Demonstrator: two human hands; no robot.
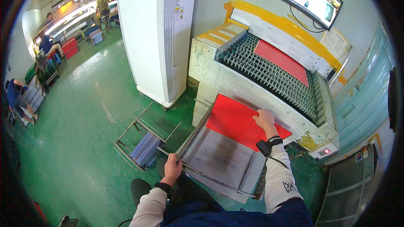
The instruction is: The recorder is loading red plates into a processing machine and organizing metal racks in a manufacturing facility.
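In front of me is a metal rack (212,178) with toothed sides and a grey base plate (219,153). A flat red panel (231,120) stands across the rack's far part, beside the roller machine. My right hand (265,122) is closed on the panel's upper edge, toward its right side. My left hand (172,169) grips the rack's frame at its near left corner. The right palm hides a little of the red panel. Both wrists wear dark bands, and a cable runs from the right one.
Beyond the rack stands a roller conveyor machine (206,65) with another red panel (282,61) on its rollers. A wire stand (126,143) holding bluish panels (145,149) sits on the floor at left. A tall white cabinet unit (147,38) stands behind it. Several people work far left.
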